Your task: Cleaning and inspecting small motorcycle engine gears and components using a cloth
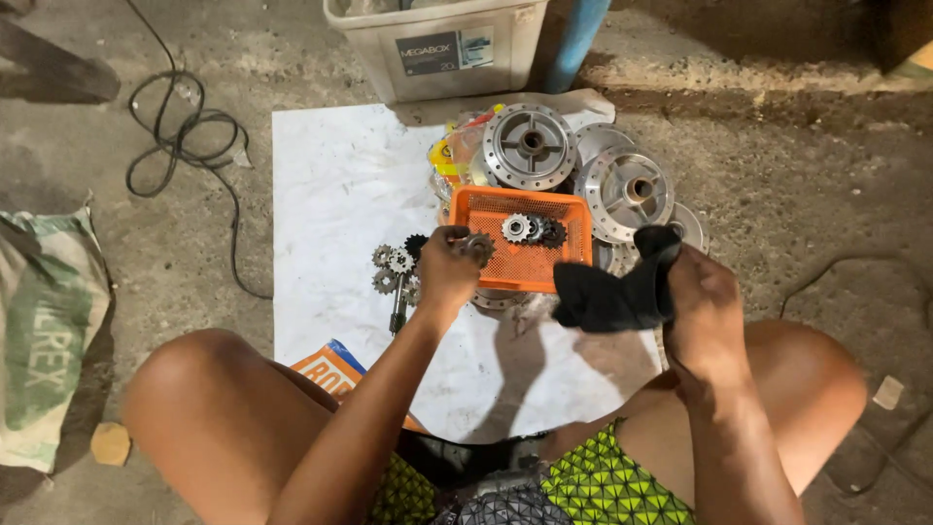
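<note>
My left hand (445, 270) grips a small steel sprocket (476, 245) at the near left corner of an orange plastic basket (573, 255). Inside the basket lie a few more sprockets (530, 229). My right hand (702, 301) holds a black rag (614, 292) just right of the basket's front edge. A cluster of small sprockets (397, 267) and a metal tool lie on the white sheet (330, 194) left of my left hand.
Several round metal wheel hubs (530, 146) are stacked behind and right of the basket. A grey plastic bin (437, 49) and a blue pole (575, 44) stand beyond. A black cable (185, 136) coils on the concrete at left, beside a woven sack (44, 331).
</note>
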